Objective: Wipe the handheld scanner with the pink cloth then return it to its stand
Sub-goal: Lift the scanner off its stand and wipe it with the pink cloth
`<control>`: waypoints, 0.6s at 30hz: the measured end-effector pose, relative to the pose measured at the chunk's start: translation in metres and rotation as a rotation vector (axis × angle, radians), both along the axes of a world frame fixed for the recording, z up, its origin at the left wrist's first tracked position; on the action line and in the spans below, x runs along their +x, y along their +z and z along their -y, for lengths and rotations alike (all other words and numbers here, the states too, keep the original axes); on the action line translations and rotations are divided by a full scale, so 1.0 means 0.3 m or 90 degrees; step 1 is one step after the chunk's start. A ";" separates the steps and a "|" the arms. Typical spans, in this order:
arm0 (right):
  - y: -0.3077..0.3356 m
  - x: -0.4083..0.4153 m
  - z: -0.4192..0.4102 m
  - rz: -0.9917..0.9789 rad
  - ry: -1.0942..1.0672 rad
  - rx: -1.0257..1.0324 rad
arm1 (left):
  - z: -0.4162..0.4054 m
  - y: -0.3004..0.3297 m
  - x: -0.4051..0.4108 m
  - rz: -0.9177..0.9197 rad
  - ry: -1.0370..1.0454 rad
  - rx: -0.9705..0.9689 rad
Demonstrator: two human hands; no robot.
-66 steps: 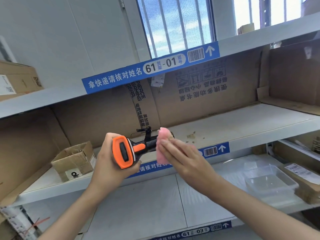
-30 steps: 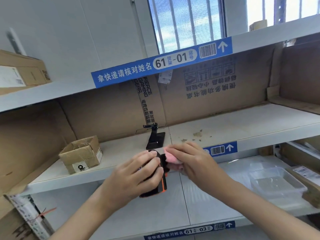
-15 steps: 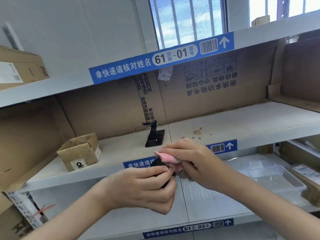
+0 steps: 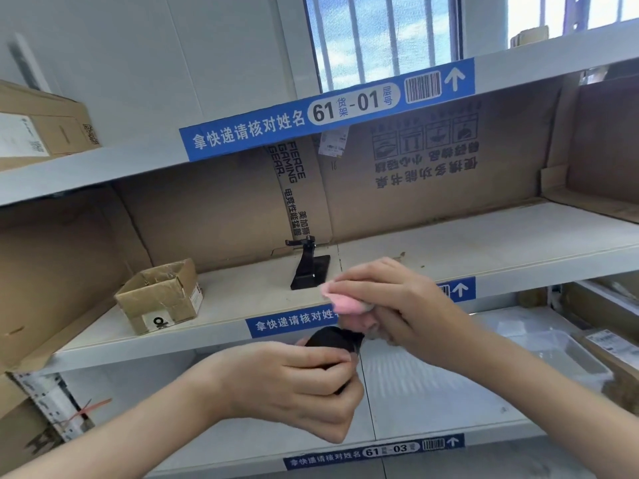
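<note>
My left hand (image 4: pixel 290 385) is wrapped around the handheld scanner (image 4: pixel 333 338), of which only a black rounded end shows above my fingers; the orange part is hidden. My right hand (image 4: pixel 401 309) pinches the folded pink cloth (image 4: pixel 344 302) and presses it against the scanner's upper end. The black stand (image 4: pixel 307 267), with its clamp arm upright and nothing in it, sits on the middle shelf just behind and above my hands.
A small open cardboard box (image 4: pixel 160 295) sits left of the stand on the middle shelf (image 4: pixel 484 243). Flattened cardboard lines the shelf back. A clear plastic tray (image 4: pixel 549 354) and a labelled parcel (image 4: pixel 608 347) lie on the lower shelf at right.
The scanner has been turned from sideways, orange face showing, to held low inside my left fist. My right hand with the cloth keeps rubbing its top end.
</note>
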State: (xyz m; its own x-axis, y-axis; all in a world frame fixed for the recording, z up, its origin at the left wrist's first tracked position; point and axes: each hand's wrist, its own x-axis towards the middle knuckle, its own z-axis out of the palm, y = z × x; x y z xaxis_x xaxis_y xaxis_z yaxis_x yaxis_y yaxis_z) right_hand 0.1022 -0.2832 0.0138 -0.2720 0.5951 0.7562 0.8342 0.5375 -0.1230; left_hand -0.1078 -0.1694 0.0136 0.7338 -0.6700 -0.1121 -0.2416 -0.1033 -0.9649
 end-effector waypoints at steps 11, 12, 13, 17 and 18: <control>-0.087 0.017 -0.043 0.245 -0.028 0.035 | 0.014 -0.007 0.017 -0.049 0.028 0.054; -0.104 0.030 -0.050 0.228 -0.025 0.036 | 0.011 -0.007 0.015 -0.044 0.026 0.054; -0.121 0.044 -0.056 0.216 -0.030 0.032 | 0.008 -0.005 0.011 -0.035 0.023 0.056; -0.175 0.120 -0.070 0.195 -0.092 -0.023 | 0.003 -0.002 -0.007 -0.014 0.026 0.035; -0.182 0.135 -0.072 0.206 -0.118 -0.037 | 0.003 -0.007 -0.009 -0.011 0.026 0.037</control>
